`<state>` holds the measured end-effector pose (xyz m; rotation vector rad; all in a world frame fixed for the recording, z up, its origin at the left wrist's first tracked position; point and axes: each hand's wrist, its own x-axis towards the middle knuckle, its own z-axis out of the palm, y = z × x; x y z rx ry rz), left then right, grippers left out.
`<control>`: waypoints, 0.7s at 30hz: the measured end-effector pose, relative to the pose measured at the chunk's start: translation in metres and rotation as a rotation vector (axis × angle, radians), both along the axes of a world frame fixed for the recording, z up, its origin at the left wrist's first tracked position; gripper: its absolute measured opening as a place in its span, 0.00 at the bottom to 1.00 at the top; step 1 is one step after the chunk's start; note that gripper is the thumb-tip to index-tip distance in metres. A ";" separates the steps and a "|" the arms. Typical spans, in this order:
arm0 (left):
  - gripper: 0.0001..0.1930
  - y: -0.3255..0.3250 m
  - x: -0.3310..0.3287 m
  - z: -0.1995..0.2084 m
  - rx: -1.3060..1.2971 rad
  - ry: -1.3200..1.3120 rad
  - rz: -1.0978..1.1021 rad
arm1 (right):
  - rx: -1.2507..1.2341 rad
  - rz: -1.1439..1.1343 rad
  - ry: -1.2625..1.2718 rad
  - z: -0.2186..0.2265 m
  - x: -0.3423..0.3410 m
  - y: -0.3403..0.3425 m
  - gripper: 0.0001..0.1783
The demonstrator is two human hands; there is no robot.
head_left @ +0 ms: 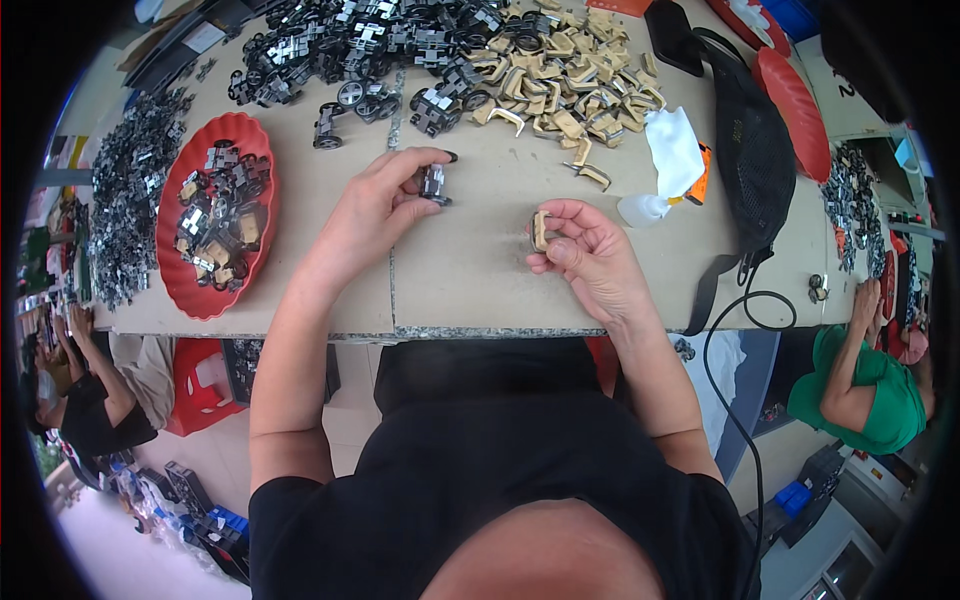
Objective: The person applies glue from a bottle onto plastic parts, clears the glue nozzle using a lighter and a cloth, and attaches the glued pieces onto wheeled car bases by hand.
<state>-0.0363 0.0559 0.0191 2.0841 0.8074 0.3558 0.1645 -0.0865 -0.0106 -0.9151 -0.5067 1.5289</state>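
Between thumb and fingers, my left hand grips a small black-and-silver toy car chassis just above the table. My right hand pinches a tan plastic frame piece with a dark edge, held upright to the right of the chassis and apart from it. Beyond my hands lies a heap of black wheeled chassis, with a pile of tan frame pieces at its right. On my left, a red scalloped tray holds several chassis, some with tan pieces on them.
Right of my hands are a white squeeze bottle, a white sheet and an orange packet. A black bag and a cable lie farther right. A person in green works at the right; others sit at the left.
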 end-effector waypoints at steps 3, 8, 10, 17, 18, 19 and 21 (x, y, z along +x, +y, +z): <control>0.22 -0.017 0.002 -0.006 -0.189 -0.169 0.033 | 0.007 0.014 0.005 0.001 -0.002 0.000 0.22; 0.25 -0.052 0.014 -0.011 -0.381 -0.368 -0.032 | 0.038 0.029 -0.022 -0.001 0.000 -0.003 0.21; 0.24 -0.061 0.019 -0.015 -0.508 -0.452 -0.003 | 0.027 0.038 -0.050 0.002 -0.001 -0.004 0.20; 0.21 -0.064 0.020 -0.022 -0.800 -0.590 0.058 | 0.008 0.076 -0.198 0.010 -0.005 -0.004 0.19; 0.21 -0.064 0.020 -0.022 -0.803 -0.585 0.054 | 0.007 0.069 -0.195 0.009 -0.005 -0.004 0.19; 0.21 -0.065 0.020 -0.021 -0.795 -0.567 0.060 | -0.010 0.060 -0.188 0.008 -0.004 -0.004 0.19; 0.21 -0.065 0.021 -0.020 -0.786 -0.550 0.069 | -0.028 0.054 -0.180 0.007 -0.003 -0.003 0.19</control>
